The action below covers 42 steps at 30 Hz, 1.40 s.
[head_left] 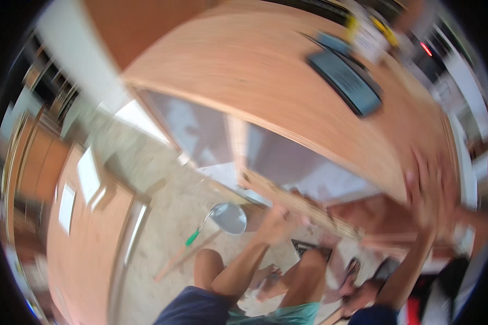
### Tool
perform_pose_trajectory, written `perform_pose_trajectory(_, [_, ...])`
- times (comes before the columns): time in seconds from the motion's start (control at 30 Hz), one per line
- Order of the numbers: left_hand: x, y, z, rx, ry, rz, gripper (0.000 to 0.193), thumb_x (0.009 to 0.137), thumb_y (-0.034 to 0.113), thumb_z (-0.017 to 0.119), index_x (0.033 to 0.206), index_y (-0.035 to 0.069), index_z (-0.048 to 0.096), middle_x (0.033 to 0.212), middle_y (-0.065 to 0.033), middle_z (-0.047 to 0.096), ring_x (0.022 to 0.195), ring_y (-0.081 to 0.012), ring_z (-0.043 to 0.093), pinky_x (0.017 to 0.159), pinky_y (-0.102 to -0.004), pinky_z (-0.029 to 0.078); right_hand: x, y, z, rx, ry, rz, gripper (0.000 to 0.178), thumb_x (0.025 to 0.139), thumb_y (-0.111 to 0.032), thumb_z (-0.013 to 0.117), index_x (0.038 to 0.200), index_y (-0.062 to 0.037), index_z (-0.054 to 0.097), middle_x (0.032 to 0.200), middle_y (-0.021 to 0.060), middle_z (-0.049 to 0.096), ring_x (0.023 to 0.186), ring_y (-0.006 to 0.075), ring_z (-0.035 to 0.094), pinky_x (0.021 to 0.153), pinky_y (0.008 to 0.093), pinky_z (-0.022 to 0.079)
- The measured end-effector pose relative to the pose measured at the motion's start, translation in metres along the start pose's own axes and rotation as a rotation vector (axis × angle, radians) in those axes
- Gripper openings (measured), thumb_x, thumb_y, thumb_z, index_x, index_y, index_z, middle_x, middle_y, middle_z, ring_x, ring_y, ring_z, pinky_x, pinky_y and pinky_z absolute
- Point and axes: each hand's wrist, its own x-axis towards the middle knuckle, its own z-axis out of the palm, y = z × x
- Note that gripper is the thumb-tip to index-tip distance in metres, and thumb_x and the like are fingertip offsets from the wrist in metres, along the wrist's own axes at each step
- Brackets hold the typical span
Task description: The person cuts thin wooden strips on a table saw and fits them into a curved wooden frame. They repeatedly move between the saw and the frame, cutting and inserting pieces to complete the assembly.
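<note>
A large plywood cabinet lies in front of me, its pale top reaching away. Open compartments with grey inner faces show along its near side. My left hand is at a wooden rail below these compartments; motion blur smears its fingers, so I cannot tell its grip. My right hand rests with fingers stretched out on the top near its right end. A dark flat rectangular case with a teal face lies on the top, beyond both hands.
On the floor stands a round grey container beside a green-handled tool. Another wooden panel at the left carries white pieces. Another person's forearm shows at the right, and a sandaled foot below. A yellow-and-white object stands farther back.
</note>
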Motion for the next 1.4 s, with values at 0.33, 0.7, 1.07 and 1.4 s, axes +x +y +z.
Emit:
perform_pose_trajectory(0.33, [-0.329,0.253,0.094,-0.385,0.953,-0.012,0.038,0.09,0.015,0.084,0.121,0.002,0.067,0.114,-0.0095,0.072,0.106,-0.02,0.067,0.093,-0.0357,0.055,-0.006,0.007,-0.009,-0.147,-0.098,0.018,0.064,0.106,-0.052,0.048,0.149,-0.006,0.053,0.147,0.026,0.054,0.139,0.0442,0.048,0.117,0.0588,0.034])
perform_pose_trajectory(0.7, [-0.617,0.418,0.217,-0.911,1.609,1.063,0.038,0.103,0.027,0.071,0.13,0.003,0.057,0.134,-0.0143,0.06,0.135,-0.0302,0.055,0.123,-0.0543,0.044,-0.227,-0.407,-0.199,0.892,-0.408,-0.793,0.031,0.094,-0.022,0.08,0.074,-0.0016,0.069,0.066,0.0053,0.064,0.063,0.0123,0.049,0.06,0.035,0.044])
perform_pose_trajectory(1.07, [-0.946,0.569,0.265,-0.961,1.559,0.966,0.02,0.105,0.031,0.071,0.109,0.013,0.063,0.096,0.0029,0.058,0.088,-0.0109,0.052,0.08,-0.0299,0.047,-0.732,-0.749,-0.506,1.344,-1.661,-1.014,0.027,0.1,-0.016,0.076,0.118,0.004,0.072,0.1,0.0064,0.076,0.091,0.0135,0.069,0.084,0.0282,0.054])
perform_pose_trajectory(1.4, [-1.31,0.774,0.196,1.423,2.147,-0.142,0.078,0.075,0.026,0.095,0.135,0.003,0.051,0.131,-0.0161,0.056,0.117,-0.0338,0.055,0.104,-0.0454,0.045,-0.984,-1.035,-0.605,1.359,-1.85,-1.092,0.018,0.1,-0.011,0.074,0.109,0.0049,0.074,0.093,0.0096,0.076,0.083,0.0146,0.071,0.074,0.0288,0.056])
